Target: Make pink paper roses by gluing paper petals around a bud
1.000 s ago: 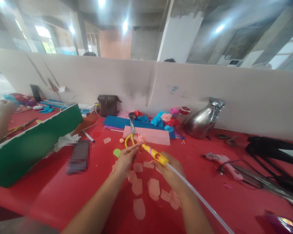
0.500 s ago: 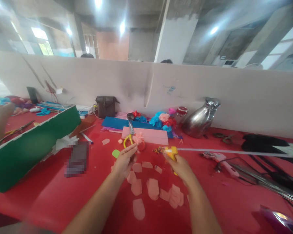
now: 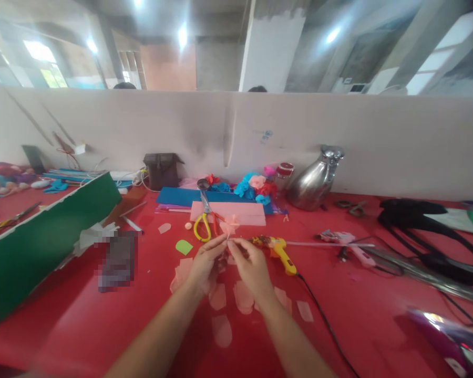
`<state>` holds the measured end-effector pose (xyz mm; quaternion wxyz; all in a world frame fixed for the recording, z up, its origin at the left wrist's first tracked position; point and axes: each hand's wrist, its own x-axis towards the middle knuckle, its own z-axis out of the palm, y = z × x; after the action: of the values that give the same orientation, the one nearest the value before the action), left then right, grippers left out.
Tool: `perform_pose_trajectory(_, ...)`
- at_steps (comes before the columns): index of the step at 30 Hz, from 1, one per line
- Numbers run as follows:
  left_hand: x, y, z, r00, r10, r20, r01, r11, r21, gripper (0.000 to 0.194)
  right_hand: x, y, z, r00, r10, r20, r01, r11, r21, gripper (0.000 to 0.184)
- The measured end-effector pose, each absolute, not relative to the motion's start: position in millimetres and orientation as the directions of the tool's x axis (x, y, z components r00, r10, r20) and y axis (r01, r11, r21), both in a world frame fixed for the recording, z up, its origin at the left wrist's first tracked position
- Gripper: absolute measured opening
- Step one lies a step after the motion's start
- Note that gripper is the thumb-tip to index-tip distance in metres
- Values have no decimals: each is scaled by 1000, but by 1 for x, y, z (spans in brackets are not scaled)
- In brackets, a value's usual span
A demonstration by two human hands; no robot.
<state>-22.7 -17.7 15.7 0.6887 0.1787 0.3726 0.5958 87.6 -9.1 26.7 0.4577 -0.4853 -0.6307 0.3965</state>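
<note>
A pink crepe-paper flower [image 3: 230, 224] stands upright above my fingertips, on what looks like a thin stem. My left hand [image 3: 206, 265] pinches it from below. My right hand [image 3: 253, 268] closes its thumb and fingers at the same base, touching the left fingertips. Just right of that hand, a yellow glue gun [image 3: 286, 257] lies on the table, a long glue stick [image 3: 319, 244] sticking out of its back. Loose pink paper petals [image 3: 222, 331] are spread under and around my hands. Scissors [image 3: 202, 227] with yellow and red handles lie behind the left hand.
On the red table [image 3: 150, 331], a green board [image 3: 51, 247] stands at left. Finished paper flowers [image 3: 256, 184], a steel jug [image 3: 313, 181] and a brown pouch [image 3: 161, 170] line the wall. The glue gun's black cord [image 3: 323, 315] runs toward the front right.
My right hand has put the glue gun down on the table and moved left to the flower, joining my left hand. The view has shifted slightly right.
</note>
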Motion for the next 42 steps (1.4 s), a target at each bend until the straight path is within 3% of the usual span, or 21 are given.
perform_pose_trajectory(5,-15,-21,14,65,962,-266,-712,232,663,40,89,-7,21,-127,989,72,-51,66,-997,27)
perform_pose_trajectory(7,-16,-21,13,66,964,-257,-698,229,679,37,91,-6,21,-145,987,75,-88,63,-994,27)
perform_pose_trajectory(12,-25,-16,9,-35,970,-239,-665,156,730,25,91,-7,23,-175,975,134,-8,135,-991,24)
perform_pose_trajectory(17,-30,-15,14,-30,980,-194,-683,122,720,16,89,-10,25,-234,964,130,50,145,-988,25)
perform_pose_trajectory(35,-35,-13,12,-132,978,-162,-583,56,810,12,88,-14,28,-278,949,146,121,185,-975,25)
perform_pose_trajectory(42,-38,-15,16,-184,979,-89,-451,-4,893,12,88,-15,28,-285,949,135,131,178,-975,25)
